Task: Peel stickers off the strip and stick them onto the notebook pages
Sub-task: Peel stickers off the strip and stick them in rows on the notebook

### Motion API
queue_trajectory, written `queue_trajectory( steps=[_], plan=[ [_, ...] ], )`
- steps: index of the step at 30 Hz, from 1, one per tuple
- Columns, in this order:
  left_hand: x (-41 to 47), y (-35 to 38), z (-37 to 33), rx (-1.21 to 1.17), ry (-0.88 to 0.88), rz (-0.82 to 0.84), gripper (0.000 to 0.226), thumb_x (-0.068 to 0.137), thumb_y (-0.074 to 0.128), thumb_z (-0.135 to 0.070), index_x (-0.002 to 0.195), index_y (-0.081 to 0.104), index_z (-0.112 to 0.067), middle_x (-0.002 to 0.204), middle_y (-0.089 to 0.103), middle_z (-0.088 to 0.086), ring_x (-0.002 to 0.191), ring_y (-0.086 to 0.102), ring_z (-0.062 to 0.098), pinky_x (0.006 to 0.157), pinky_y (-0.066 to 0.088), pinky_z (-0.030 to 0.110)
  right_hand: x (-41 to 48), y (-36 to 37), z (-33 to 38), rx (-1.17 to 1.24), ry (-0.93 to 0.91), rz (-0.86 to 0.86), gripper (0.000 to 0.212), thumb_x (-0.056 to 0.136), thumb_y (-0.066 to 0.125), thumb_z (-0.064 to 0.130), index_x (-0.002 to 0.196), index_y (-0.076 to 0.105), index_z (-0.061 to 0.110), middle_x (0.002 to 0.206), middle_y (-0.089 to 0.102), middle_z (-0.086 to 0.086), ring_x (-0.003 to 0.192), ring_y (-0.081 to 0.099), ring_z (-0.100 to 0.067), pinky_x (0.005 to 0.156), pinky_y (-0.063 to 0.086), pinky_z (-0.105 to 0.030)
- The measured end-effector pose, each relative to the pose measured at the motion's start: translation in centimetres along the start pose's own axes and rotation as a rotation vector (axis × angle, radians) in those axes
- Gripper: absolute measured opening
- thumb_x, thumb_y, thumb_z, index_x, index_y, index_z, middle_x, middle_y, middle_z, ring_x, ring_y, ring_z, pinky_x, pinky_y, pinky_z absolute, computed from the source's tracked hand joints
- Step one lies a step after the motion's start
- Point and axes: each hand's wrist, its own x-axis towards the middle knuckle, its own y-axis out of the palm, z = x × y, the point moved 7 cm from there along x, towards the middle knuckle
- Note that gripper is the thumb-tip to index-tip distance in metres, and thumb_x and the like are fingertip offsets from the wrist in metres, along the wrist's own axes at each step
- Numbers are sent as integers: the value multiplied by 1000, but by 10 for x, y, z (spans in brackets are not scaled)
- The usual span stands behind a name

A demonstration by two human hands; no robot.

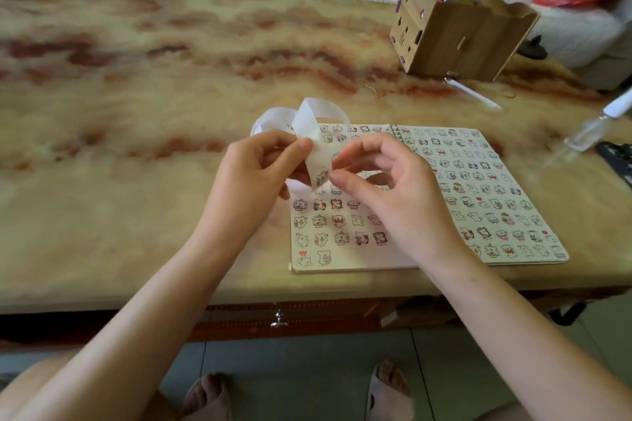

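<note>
An open spiral notebook (485, 202) lies on the table, both pages covered with rows of small cartoon stickers. A long white sticker strip (309, 120) curls in loops above the notebook's top left corner. My left hand (260, 171) pinches the strip between thumb and fingers and holds it up over the left page. My right hand (386, 181) hovers beside it with thumb and forefinger curved at the strip's lower end, where one sticker (321, 178) shows. I cannot tell whether those fingers hold the sticker.
A marbled tan and red table (136, 96) carries a wooden pen holder (458, 34) full of pens at the back right. A clear pen (475, 94) lies before it. A clear bottle (588, 131) and a dark object (619, 157) sit at the right edge.
</note>
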Motion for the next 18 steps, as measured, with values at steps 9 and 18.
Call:
queue_trajectory(
  steps=[9,18],
  plan=[
    [-1,4,-2,-76,-34,37,29,95,52,-27,75,69,-14,67,72,-4,63,67,6,51,44,16,5,3,-2,74,-19,-31,13,80,75,12,88,66,18,81,69,5,70,60,-4,64,51,-26],
    [-3,7,0,38,-31,101,14,89,62,-22,81,71,-15,70,72,-4,69,66,1,55,44,12,5,1,-2,38,-87,-44,9,82,73,10,90,72,13,81,72,4,74,67,-8,70,52,-19]
  ],
)
